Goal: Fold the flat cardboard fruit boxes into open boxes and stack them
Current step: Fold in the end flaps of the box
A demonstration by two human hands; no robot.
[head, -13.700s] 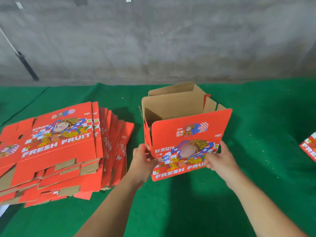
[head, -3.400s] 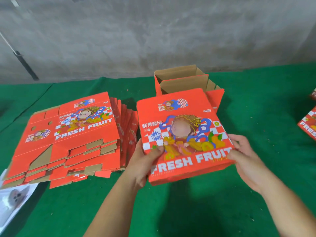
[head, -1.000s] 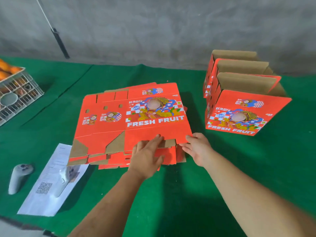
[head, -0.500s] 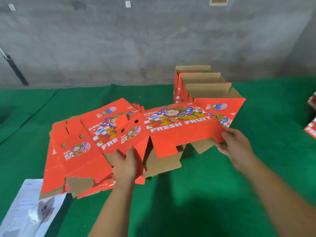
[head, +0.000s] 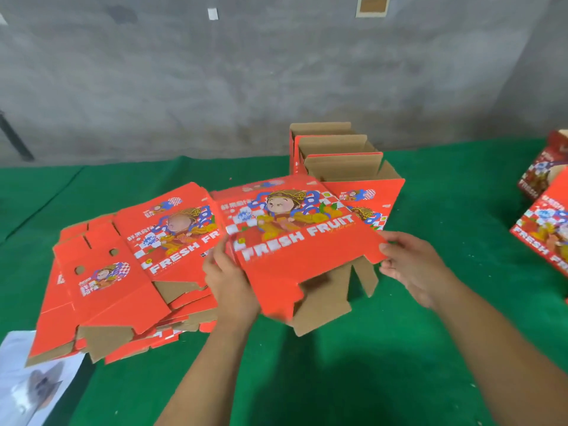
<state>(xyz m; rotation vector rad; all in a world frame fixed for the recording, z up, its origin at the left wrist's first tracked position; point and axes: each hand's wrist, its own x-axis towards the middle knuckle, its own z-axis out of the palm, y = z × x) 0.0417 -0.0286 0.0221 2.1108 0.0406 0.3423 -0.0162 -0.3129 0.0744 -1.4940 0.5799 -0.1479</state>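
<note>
- holding a flat box [head: 295,241] up off the green table [head: 399,364], the person has one hand on each short edge, likely so the panels can be pushed open into a tube.
- left hand [head: 229,281] grips the left edge, thumb on the printed face and fingers curled behind the card; right hand [head: 408,262] pinches the right corner between thumb and fingers.
- brown bottom flaps hang loose under the held box, not yet tucked, so i judge the folding has only begun.
- pile of flat boxes [head: 123,272] lies just left of the hands, within easy reach for the next one.
- stack of folded boxes [head: 341,161] stands behind the held box, open tops up and nested one inside another, probably to save room.
- more boxes [head: 544,222] sit at the right edge of the view, well apart.
- white sheet of paper [head: 33,382] lies at the lower left, partly under the pile.
- print on the red face reads "fresh fruit" in white capitals, with a cartoon figure, a blue and white check pattern and some chinese characters too blurred to read.
</note>
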